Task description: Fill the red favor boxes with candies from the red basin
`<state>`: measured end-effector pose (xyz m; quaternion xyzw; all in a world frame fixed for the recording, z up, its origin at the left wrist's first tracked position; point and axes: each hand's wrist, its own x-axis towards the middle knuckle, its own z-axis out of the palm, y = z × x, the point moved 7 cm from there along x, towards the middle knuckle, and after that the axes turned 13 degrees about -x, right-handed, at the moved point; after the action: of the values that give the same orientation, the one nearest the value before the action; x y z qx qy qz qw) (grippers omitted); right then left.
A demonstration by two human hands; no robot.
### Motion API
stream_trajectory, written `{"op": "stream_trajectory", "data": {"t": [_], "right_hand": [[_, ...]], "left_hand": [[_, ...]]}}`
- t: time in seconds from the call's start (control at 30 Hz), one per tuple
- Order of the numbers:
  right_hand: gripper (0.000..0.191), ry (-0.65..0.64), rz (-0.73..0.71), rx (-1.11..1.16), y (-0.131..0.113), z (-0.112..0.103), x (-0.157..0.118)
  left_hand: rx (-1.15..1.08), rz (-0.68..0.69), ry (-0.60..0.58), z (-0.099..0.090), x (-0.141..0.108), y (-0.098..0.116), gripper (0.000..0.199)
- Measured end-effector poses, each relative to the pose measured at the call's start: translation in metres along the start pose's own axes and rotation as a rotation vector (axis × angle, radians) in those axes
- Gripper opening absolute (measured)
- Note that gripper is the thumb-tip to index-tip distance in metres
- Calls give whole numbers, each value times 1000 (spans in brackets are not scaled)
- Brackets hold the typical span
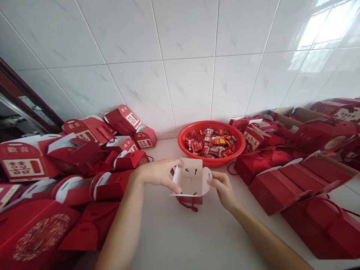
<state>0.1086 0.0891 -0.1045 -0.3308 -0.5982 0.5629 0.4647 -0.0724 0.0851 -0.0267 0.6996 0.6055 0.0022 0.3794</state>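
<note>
white tiled wall, window glare upper right; pale tabletop; dark frame left.

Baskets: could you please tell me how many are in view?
1: the red basket near the tiled wall, beyond the open box between left hand and right hand. Piled boxes could hide others.

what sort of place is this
Perhaps a home or small workroom, I can't tell which: a white tiled wall, a red basket of wrapped packets, and red boxes crowding both sides of the tabletop.
</note>
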Motion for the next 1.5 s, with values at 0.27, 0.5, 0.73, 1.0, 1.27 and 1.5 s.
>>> {"op": "stream_trajectory", "data": {"t": [0.27, 0.5, 0.73, 1.0, 1.27, 1.5], "right_hand": [[40, 39, -11, -77, 2, -4, 2], [48, 59, -49, -191, -6, -5, -1], [53, 85, -82, -208, -10, -7, -1], [58, 144, -62, -137, -2, -9, 1], [63, 232, 84, -60, 34, -14, 10], [65, 226, 132, -69, 48, -14, 15]], "left_hand": [[-67, 25, -3, 1, 5, 0, 86], [-77, 88, 75, -4, 4, 4, 76], [-66, 172, 86, -5, 7, 6, 59], [-85, 174, 99, -6, 8, 14, 60], [-102, 199, 86, -8, 10, 15, 58], [-221, 224, 115, -23, 6, 13, 54]]}}
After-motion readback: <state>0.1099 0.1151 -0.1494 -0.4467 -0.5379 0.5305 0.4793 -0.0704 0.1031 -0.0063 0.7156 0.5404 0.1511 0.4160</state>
